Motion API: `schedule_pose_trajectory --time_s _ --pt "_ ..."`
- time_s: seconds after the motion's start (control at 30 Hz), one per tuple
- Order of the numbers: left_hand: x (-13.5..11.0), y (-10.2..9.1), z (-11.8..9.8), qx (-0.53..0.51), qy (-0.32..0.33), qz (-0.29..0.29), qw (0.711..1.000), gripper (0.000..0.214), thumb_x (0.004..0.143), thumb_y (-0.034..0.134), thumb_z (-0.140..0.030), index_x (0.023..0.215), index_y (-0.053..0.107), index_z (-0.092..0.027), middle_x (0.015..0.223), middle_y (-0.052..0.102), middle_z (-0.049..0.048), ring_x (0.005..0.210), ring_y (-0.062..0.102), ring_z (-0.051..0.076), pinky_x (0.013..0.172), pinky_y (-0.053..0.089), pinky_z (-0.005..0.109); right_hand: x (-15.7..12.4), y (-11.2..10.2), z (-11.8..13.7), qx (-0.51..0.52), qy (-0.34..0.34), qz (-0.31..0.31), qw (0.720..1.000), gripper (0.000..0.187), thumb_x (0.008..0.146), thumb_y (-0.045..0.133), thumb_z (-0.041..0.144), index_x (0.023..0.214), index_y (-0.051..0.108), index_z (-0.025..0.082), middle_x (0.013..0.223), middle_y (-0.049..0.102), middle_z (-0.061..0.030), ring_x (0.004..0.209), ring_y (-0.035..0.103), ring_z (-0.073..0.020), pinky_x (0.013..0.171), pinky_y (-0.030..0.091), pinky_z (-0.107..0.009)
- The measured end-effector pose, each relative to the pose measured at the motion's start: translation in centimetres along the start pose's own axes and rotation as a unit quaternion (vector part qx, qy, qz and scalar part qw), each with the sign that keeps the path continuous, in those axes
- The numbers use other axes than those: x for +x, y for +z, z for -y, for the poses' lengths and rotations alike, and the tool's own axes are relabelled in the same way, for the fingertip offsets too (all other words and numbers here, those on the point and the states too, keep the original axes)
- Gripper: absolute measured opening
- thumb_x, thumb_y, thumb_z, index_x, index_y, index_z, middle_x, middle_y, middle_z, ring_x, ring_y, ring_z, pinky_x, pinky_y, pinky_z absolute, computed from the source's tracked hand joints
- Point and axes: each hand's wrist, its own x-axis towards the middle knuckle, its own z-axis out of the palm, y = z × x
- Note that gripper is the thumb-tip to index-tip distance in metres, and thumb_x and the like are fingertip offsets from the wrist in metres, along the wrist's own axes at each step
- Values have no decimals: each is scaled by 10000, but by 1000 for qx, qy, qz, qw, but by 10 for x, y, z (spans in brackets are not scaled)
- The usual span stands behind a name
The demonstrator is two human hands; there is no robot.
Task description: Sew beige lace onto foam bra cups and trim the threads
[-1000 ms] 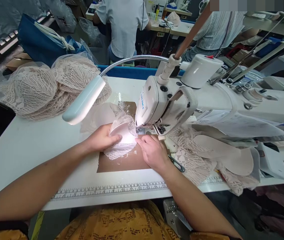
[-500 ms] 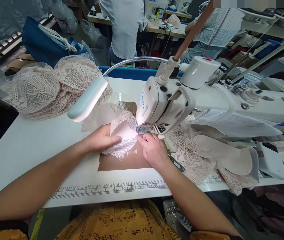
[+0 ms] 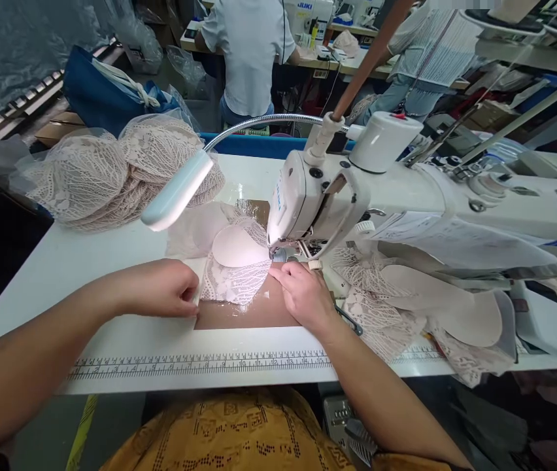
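At the sewing machine [image 3: 303, 196], in the head view, a lace piece [image 3: 232, 281] lies on a brown sheet [image 3: 249, 317]; the left hand [image 3: 170, 288] curls beside it, grasp unclear; the right hand [image 3: 304, 294] sets its forefinger at the edge, any pinch hidden.

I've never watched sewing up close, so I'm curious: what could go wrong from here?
The right hand has its fingertips near the foot of the sewing machine; a slip might hurt a finger.
The thin, openwork lace piece could pucker or catch under that foot.
The dark tool near the right forearm might snag the lace heap beside it.
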Motion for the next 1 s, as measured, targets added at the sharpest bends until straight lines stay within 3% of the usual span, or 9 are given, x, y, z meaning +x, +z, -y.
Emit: schedule_pose_trajectory --time_s 0.07,0.17,0.3,0.43,0.53,0.67,1.0 --pt "-12 -3 -8 12 43 -4 999 201 804 593 -335 653 611 -203 557 581 -9 457 487 128 408 295 231 0 0 1 9 6 4 1000 424 840 443 14 1112 712 196 859 645 -41 707 485 -169 647 324 -303" --pt "-10 -2 -23 7 178 -43 983 164 883 538 -286 829 675 -213 700 650 1 582 578 128 511 401 219 0 1 2 13 6 10 1000 414 855 449 34 1143 699 196 886 650 -45 718 489 -171 666 332 -304" --pt "29 8 -37 101 322 -199 920 244 952 454 -251 890 675 -168 878 664 74 767 612 163 678 467 253 2 0 3 3 0 27 1000 386 887 463 81 1173 688 208 893 643 -48 742 487 -177 697 342 -307" --pt "78 17 -30 169 424 -254 853 259 978 431 -243 1036 663 -144 1059 683 139 986 616 218 865 481 322 3 -3 4 -6 0 57 998 365 897 471 109 1176 683 212 917 634 -51 769 488 -178 716 339 -307" --pt "99 21 -17 207 446 -270 828 299 977 433 -228 1194 621 -143 1220 653 151 1078 591 245 928 462 373 4 -6 5 -16 3 77 997 386 876 487 99 1185 674 237 905 618 -43 763 481 -174 708 328 -305" --pt "105 22 -6 238 448 -270 818 324 959 458 -214 1233 623 -161 1284 632 141 1062 594 249 890 462 377 4 -7 6 -28 3 80 996 413 848 498 74 1178 672 251 883 605 -38 763 468 -176 677 311 -301" --pt "104 26 -15 262 400 -283 832 343 970 422 -207 1239 614 -116 1317 613 120 1167 535 259 953 445 381 7 -5 8 -43 26 59 997 382 840 490 53 1121 684 223 856 619 -56 796 467 -202 637 300 -308"
